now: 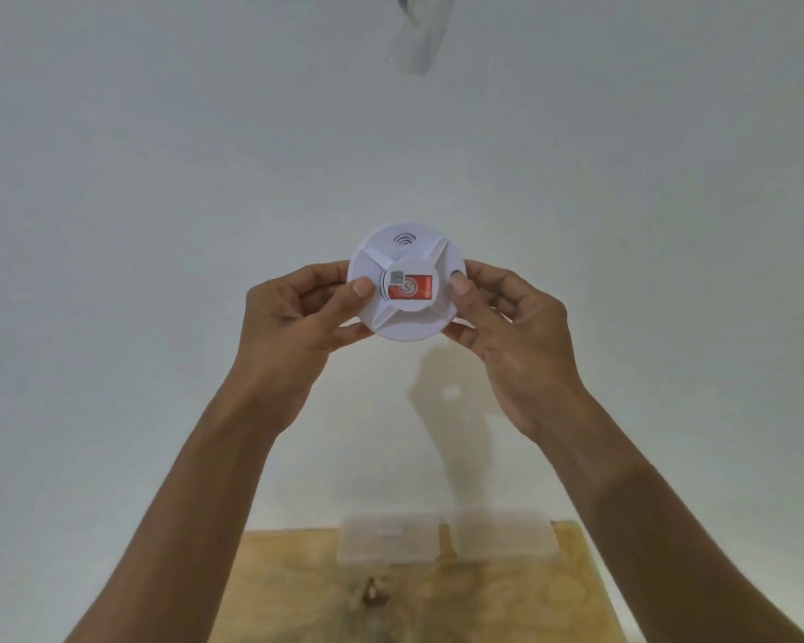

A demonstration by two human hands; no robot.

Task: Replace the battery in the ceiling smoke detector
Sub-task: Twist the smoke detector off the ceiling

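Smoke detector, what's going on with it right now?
A person holds the round white smoke detector up overhead with both arms raised. The left hand grips its left edge and the right hand grips its right edge, thumbs on the face. A red label shows at its centre. No battery is visible. Below, a wooden door is in view.

The smoke detector (407, 280) at the frame's centre is white, bearing a red label (411, 287) and dark curved lines. The ceiling (159, 155) is pale grey-white. The door (414, 596) at bottom is yellowish wood-grain.
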